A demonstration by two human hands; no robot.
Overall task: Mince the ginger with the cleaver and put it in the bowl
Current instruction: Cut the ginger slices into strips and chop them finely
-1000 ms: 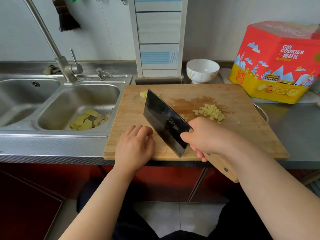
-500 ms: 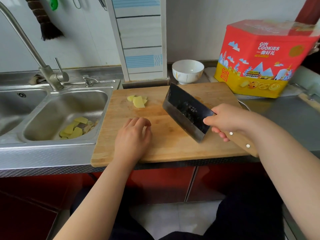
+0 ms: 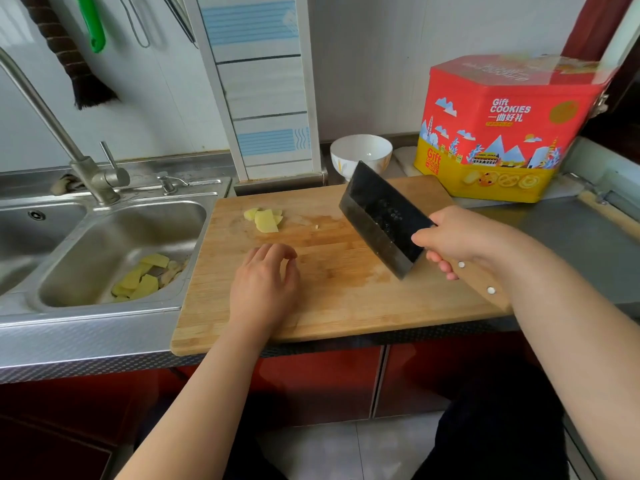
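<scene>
- Your right hand (image 3: 457, 239) grips the wooden handle of the cleaver (image 3: 381, 220), fingers wrapped fully round it. The blade is lifted clear of the cutting board (image 3: 346, 299) and tilted, its tip pointing to about 11 o'clock, toward the white bowl (image 3: 360, 152).
- One second ago the blade stood at the middle of the board beside a pile of diced ginger. Since then it has travelled to the board's 2 o'clock corner, just short of the bowl.
- That pile no longer shows on the board. You cannot tell from here whether it rides on the hidden face of the blade; judged from the task, this looks like the carry to the bowl.
- The bowl sits off the board at 12 o'clock, beside the red and yellow cookie tin (image 3: 502, 133). What can be seen of its inside looks bare.
- Your left hand (image 3: 265, 289) rests on the board at about 7 o'clock, fingers loosely curled, holding nothing. It has barely shifted over the last second.
- A few ginger slices (image 3: 265, 220) lie uncut at the board's 11 o'clock, and one stray bit (image 3: 316, 227) lies just to their right. More yellow slices (image 3: 142, 278) sit in the sink basin (image 3: 114, 237) at 9 o'clock.
- So the task is only partly done: the slices on the board are not yet minced.
- Your view has also swung right since the earlier frame, so the faucet (image 3: 86, 168) now sits nearer the left edge.
</scene>
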